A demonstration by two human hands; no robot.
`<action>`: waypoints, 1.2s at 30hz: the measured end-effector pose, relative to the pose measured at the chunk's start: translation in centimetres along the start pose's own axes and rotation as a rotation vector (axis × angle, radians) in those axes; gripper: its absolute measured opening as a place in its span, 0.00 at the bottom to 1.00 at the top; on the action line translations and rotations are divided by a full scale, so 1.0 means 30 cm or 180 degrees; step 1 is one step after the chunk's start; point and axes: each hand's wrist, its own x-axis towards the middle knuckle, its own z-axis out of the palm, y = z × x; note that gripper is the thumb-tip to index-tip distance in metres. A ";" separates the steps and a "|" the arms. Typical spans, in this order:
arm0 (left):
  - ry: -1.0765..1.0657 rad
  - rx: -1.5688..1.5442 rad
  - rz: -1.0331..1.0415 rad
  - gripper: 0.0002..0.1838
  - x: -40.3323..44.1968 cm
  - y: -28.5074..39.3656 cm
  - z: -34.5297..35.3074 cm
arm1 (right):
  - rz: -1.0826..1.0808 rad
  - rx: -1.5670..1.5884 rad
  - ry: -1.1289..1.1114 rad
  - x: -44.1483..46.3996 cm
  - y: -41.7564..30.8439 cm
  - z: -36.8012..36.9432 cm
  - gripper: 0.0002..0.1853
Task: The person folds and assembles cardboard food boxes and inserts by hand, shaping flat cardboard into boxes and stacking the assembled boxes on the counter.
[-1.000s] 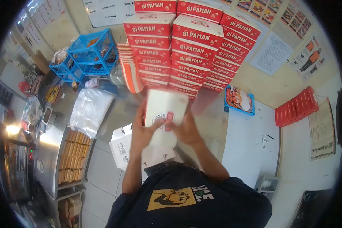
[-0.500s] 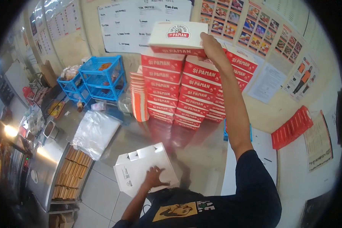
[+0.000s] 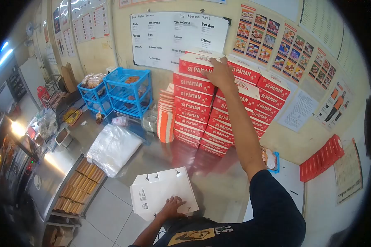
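Observation:
My right hand (image 3: 222, 76) grips the front right corner of a red and white "Si Paman" food box (image 3: 193, 66). That box sits on top of the left stack of matching boxes (image 3: 192, 98), with its white lid partly hidden by the fingers. Close to my body, a flat white carton (image 3: 163, 187), not folded up, lies at the table's front edge. On it rests my left hand (image 3: 172, 208), fingers apart and slightly bent.
More box stacks (image 3: 272, 88) stand against the wall. Left of them are nested orange-striped cartons (image 3: 165, 117), a blue rack (image 3: 127, 92) and plastic bags (image 3: 113, 148). A red box row (image 3: 321, 158) stands at the right, with a whiteboard (image 3: 179, 39) behind.
My right hand has lowered the food box from above the stacks onto the left stack. My left hand stays on the flat carton, its fingers more bent. The view has shifted.

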 end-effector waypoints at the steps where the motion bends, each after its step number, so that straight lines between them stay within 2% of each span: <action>1: -0.0229 -0.0158 0.0001 0.38 0.004 -0.016 0.011 | 0.0084 0.0018 0.0091 -0.009 -0.017 0.003 0.40; 5: -0.0117 -0.0287 0.0256 0.32 0.019 -0.091 0.106 | 0.0087 -0.0010 0.0216 -0.010 -0.067 0.033 0.38; 7: -0.0127 -0.0606 0.0593 0.28 0.029 -0.104 0.123 | 0.0123 -0.0034 0.0246 -0.003 -0.080 0.050 0.37; 9: -0.0247 -0.0701 0.0390 0.26 0.020 -0.084 0.079 | 0.0168 -0.0056 0.0253 -0.016 -0.078 0.074 0.36; 11: -0.0356 -0.0825 0.0174 0.25 0.016 -0.044 0.012 | -0.0302 -0.0285 0.1407 -0.055 -0.072 0.108 0.32; 12: -0.0296 -0.0757 0.0105 0.25 0.015 -0.034 -0.006 | -0.0751 -0.0273 0.1908 -0.097 -0.068 0.105 0.30; 13: -0.0235 -0.0700 0.0037 0.25 0.011 -0.025 -0.006 | -0.0776 -0.0278 0.1866 -0.163 -0.069 0.108 0.30; 15: -0.0035 -0.0708 0.0218 0.21 0.011 -0.042 0.023 | -0.1447 0.0736 0.1934 -0.359 -0.060 0.129 0.27; 17: -0.0379 -0.0654 -0.0012 0.17 0.022 -0.046 0.000 | -0.1062 0.1470 0.0530 -0.629 -0.034 0.207 0.24; 18: -0.0107 -0.0367 0.0035 0.16 0.023 -0.076 0.028 | -0.1179 0.1964 -0.0057 -0.760 0.018 0.318 0.26; 19: 0.0163 -0.0074 0.0082 0.17 0.026 -0.101 0.052 | -0.1104 0.1793 -0.1595 -0.881 0.063 0.366 0.30; 21: 0.0883 -0.0864 -0.0732 0.20 0.013 -0.019 -0.084 | -0.1754 0.1010 -0.1930 -1.190 0.196 0.557 0.32; 22: 0.1158 -0.1002 -0.0794 0.19 0.030 -0.024 -0.102 | -0.1973 0.0759 -0.2060 -1.310 0.250 0.630 0.32; 23: 0.1423 -0.1140 -0.0875 0.19 0.037 -0.035 -0.118 | -0.1587 0.1348 -0.2374 -1.388 0.275 0.657 0.31; 24: 0.1487 -0.1719 -0.1052 0.17 0.041 -0.048 -0.131 | -0.1166 0.1919 -0.2702 -1.463 0.302 0.673 0.29; 25: 0.1552 -0.2327 -0.1279 0.15 0.046 -0.045 -0.136 | -0.0435 0.2840 -0.2816 -1.505 0.318 0.691 0.26; 26: 0.1264 -0.2063 -0.1662 0.14 0.053 0.004 -0.220 | -0.0036 0.3217 -0.2670 -1.529 0.331 0.719 0.22; 27: 0.1226 -0.2527 -0.1384 0.15 0.056 0.003 -0.240 | 0.0344 0.3604 -0.2480 -1.553 0.342 0.745 0.17; 28: 0.1138 -0.3004 -0.1060 0.15 0.056 0.001 -0.241 | 0.0272 0.3501 -0.2060 -1.563 0.349 0.779 0.12; 30: 0.1031 -0.3431 -0.0971 0.11 0.066 0.033 -0.265 | 0.1497 0.3793 -0.1919 -1.503 0.243 0.660 0.08; 32: 0.0864 -0.3265 -0.1522 0.12 0.092 0.092 -0.299 | 0.1317 0.3848 -0.1844 -1.446 0.192 0.594 0.10; 34: 0.0811 -0.3038 -0.1548 0.12 0.106 0.182 -0.356 | 0.0687 0.3779 -0.1958 -1.438 0.191 0.617 0.09; 35: 0.0795 -0.3077 -0.1606 0.12 0.115 0.173 -0.330 | 0.0722 0.3774 -0.2024 -1.426 0.190 0.627 0.09; 36: 0.0821 -0.3232 -0.1692 0.11 0.128 0.156 -0.304 | 0.0476 0.3700 -0.1924 -1.412 0.191 0.630 0.08</action>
